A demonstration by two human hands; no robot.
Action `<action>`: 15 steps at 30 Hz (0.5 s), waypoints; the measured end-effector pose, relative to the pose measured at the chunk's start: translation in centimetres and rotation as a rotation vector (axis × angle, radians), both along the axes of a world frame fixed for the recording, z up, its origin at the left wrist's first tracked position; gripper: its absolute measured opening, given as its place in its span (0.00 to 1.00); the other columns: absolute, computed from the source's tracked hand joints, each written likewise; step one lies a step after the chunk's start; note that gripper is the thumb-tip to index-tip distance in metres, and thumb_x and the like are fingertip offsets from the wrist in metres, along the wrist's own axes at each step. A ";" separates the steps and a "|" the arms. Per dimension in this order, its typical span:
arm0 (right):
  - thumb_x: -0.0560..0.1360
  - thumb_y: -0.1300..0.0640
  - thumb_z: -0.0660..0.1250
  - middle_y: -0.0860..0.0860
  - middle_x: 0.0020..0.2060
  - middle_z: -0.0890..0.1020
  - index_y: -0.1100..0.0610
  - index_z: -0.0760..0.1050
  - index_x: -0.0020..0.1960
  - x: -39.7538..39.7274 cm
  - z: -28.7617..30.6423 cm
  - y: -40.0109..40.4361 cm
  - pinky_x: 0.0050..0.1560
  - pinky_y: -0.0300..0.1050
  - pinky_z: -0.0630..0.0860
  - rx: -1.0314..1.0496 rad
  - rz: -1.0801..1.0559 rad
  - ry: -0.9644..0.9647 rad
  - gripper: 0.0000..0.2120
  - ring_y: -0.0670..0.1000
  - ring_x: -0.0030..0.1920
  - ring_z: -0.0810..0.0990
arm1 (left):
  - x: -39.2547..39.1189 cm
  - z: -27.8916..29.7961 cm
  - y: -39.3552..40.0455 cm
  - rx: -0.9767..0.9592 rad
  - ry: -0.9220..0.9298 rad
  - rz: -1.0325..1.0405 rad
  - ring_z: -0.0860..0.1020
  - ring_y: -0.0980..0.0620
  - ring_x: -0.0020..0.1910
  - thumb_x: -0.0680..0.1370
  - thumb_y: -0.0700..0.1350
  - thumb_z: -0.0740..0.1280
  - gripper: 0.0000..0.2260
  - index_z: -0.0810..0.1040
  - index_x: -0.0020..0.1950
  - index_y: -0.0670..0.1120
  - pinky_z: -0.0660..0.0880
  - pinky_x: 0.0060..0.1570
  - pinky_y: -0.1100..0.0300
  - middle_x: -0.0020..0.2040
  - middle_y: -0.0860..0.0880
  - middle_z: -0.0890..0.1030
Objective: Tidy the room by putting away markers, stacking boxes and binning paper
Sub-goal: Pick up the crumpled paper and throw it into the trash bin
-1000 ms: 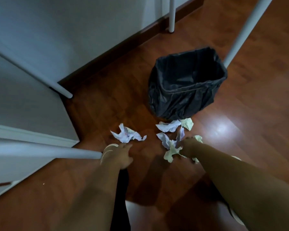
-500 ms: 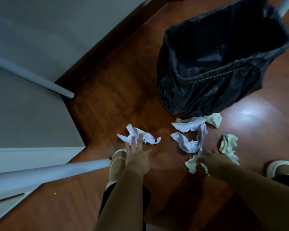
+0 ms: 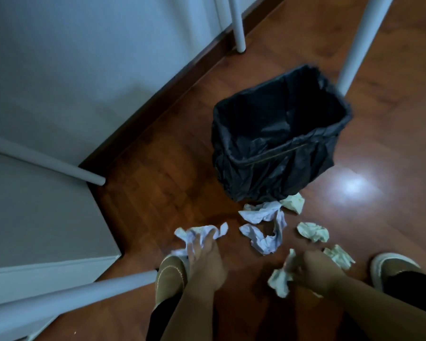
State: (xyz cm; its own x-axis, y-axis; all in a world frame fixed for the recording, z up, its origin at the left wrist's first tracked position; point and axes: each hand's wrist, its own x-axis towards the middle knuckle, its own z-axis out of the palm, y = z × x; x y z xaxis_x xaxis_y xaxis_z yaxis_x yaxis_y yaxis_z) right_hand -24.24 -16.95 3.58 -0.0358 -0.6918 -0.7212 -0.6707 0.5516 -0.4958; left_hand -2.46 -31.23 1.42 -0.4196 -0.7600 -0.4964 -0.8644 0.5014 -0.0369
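Note:
A bin lined with a black bag stands open on the wooden floor. In front of it lie several crumpled paper balls. My left hand grips a bluish-white crumpled paper on the floor. My right hand grips a pale crumpled paper just above the floor. Between the hands lies a larger bluish crumpled sheet. Pale greenish balls lie to the right of it, one in the middle, one against the bin and one beside my right hand.
White table legs rise behind the bin, and another leg stands by the dark skirting board. A white cabinet fills the left side, with slanted white legs in front of it. My shoes stand on the floor.
My left hand went from flat over the bluish paper to closing on it. My right hand has lifted its pale paper slightly. The view pulled back from the bin.

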 end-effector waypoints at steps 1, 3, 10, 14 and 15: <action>0.75 0.51 0.68 0.43 0.39 0.83 0.45 0.80 0.43 -0.2 0.7 0.0 0.38 0.33 0.71 -0.095 -0.118 -0.055 0.03 0.41 0.40 0.81 | 0.0 1.4 0.1 0.036 0.020 0.059 0.47 0.44 0.79 0.76 0.49 0.61 0.34 0.51 0.81 0.49 0.46 0.77 0.44 0.80 0.58 0.46; 0.72 0.56 0.71 0.37 0.32 0.81 0.44 0.81 0.38 -0.8 2.7 -0.5 0.37 0.33 0.73 -0.316 -0.349 -0.078 0.08 0.35 0.37 0.80 | -1.0 4.9 0.1 -0.055 0.207 0.106 0.54 0.44 0.78 0.75 0.51 0.62 0.36 0.54 0.80 0.46 0.56 0.75 0.44 0.80 0.56 0.47; 0.73 0.66 0.69 0.49 0.30 0.76 0.53 0.81 0.40 -5.7 17.4 -5.8 0.33 0.28 0.67 -1.008 -0.856 -0.091 0.09 0.47 0.32 0.74 | -10.8 22.8 -1.1 -0.505 1.079 0.087 0.55 0.47 0.76 0.75 0.50 0.63 0.34 0.57 0.77 0.37 0.56 0.75 0.56 0.76 0.46 0.53; 0.73 0.63 0.68 0.51 0.30 0.76 0.46 0.79 0.38 -9.3 22.6 -6.7 0.38 0.33 0.69 -1.064 -1.138 -0.106 0.12 0.43 0.28 0.71 | -16.6 27.5 -0.9 -0.289 1.173 0.086 0.53 0.59 0.75 0.77 0.47 0.66 0.34 0.57 0.79 0.40 0.50 0.72 0.73 0.78 0.45 0.54; 0.73 0.63 0.68 0.51 0.30 0.77 0.47 0.79 0.39 -10.0 23.4 -7.1 0.39 0.33 0.70 -1.057 -1.155 -0.106 0.11 0.42 0.28 0.72 | -17.5 27.2 -1.1 -0.252 1.091 0.097 0.53 0.58 0.76 0.78 0.47 0.66 0.33 0.56 0.80 0.43 0.51 0.72 0.70 0.79 0.45 0.53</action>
